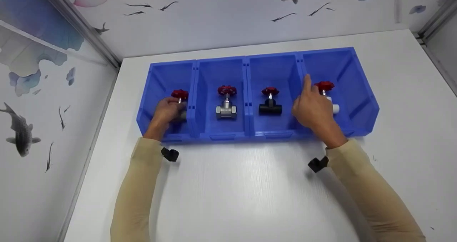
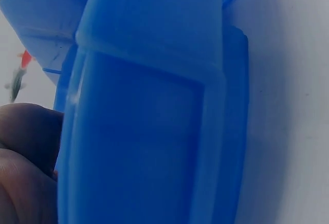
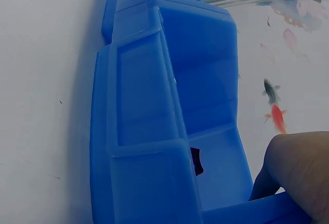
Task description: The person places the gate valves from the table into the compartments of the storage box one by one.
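In the head view my left hand reaches into the leftmost blue bin. Its fingers bend around a valve with a red handwheel, whose body is partly covered. My right hand lies over the divider between the third and fourth bins, index finger extended. Beside it, in the fourth bin, is a white valve with a red handwheel; whether the hidden fingers hold it I cannot tell. The right wrist view shows part of this hand over a bin wall.
A metal valve with a red handwheel lies in the second bin, a black valve with another in the third. The joined bins stand on a white table, before a wall printed with fish.
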A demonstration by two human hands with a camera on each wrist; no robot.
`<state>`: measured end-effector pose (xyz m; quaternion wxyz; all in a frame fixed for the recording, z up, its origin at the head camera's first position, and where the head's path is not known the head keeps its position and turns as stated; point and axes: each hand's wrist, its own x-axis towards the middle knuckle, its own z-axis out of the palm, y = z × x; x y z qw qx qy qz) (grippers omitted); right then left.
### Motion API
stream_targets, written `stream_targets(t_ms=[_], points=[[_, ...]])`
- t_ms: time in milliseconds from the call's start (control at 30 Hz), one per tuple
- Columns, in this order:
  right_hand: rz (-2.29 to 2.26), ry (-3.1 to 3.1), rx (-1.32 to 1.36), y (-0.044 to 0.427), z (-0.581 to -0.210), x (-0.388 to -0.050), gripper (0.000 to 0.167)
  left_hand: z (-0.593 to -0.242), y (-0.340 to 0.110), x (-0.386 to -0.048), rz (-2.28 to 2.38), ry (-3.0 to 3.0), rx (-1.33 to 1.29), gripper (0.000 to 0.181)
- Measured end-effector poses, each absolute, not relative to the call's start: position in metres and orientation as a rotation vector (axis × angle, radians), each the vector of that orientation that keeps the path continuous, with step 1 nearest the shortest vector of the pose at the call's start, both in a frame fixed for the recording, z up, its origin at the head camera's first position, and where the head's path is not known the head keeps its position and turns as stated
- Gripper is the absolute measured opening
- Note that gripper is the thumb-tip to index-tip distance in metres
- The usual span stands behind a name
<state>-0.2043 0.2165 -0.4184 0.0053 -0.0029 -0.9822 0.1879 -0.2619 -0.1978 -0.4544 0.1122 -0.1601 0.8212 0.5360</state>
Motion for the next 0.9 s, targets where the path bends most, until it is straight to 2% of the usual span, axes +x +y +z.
stream_targets(t_ms=[900], points=[[0.617, -3.087, -0.025, 0.2162, -0.4173, -0.2047, 0.067, -0.4506, -0.1914, -0.2613, 1.531, 2.479, -0.466, 0.042]])
